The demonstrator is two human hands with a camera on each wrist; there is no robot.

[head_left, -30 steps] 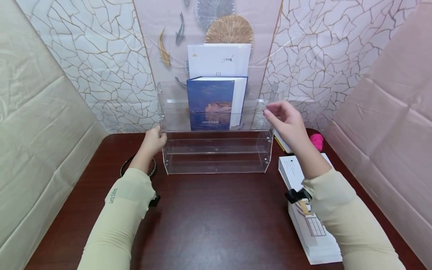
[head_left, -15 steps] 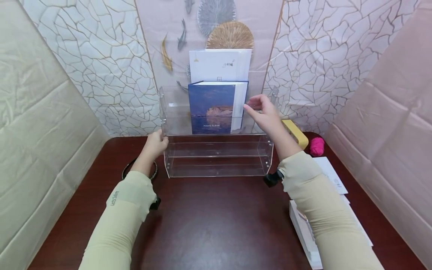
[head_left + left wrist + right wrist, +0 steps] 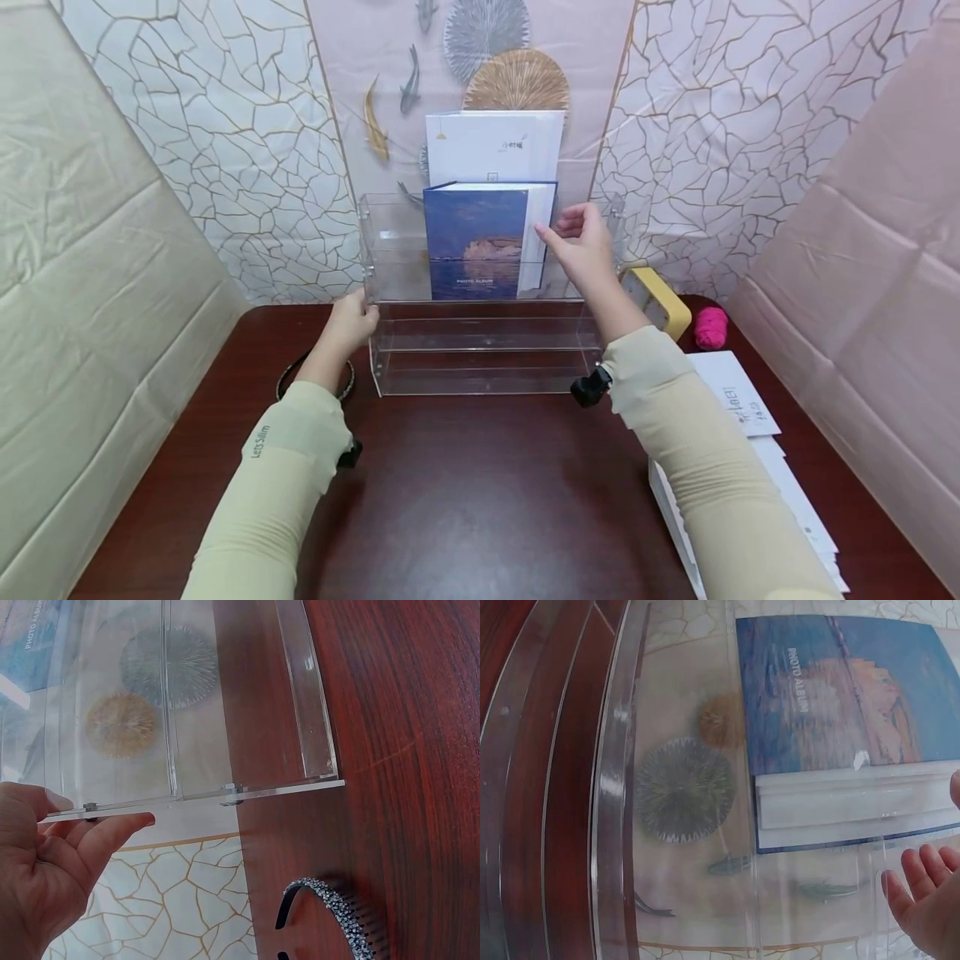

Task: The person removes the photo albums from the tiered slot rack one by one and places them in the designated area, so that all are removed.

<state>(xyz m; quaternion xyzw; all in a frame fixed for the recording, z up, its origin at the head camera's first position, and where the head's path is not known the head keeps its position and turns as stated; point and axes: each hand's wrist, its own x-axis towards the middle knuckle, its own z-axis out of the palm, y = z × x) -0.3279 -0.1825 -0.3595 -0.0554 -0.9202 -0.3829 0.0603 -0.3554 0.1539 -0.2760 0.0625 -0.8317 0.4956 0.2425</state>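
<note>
A clear acrylic tiered rack [image 3: 480, 340] stands at the back of the table. My left hand [image 3: 350, 321] grips its left side panel, thumb on one face and fingers on the other, as the left wrist view shows. On the upper tier leans a blue photo album [image 3: 474, 225] with a cliff-and-sea cover, its white page edges facing right. Behind it rises a taller white book [image 3: 480, 137]. My right hand [image 3: 582, 246] hovers by the album's right side. Its thumb overlaps the page edge in the head view, and the loosely bent fingers are apart from the album in the right wrist view.
A yellow clock-like box [image 3: 663, 304] and a pink yarn ball [image 3: 711, 327] are right of the rack. A stack of white books [image 3: 783, 483] lies under my right forearm. A glittery headband [image 3: 326, 900] rests left of the rack. Patterned cloth [image 3: 247, 150] hangs behind.
My right hand has moved left from the rack's right end to the album's page edge. The left hand keeps its hold on the side panel. The view has shifted slightly.
</note>
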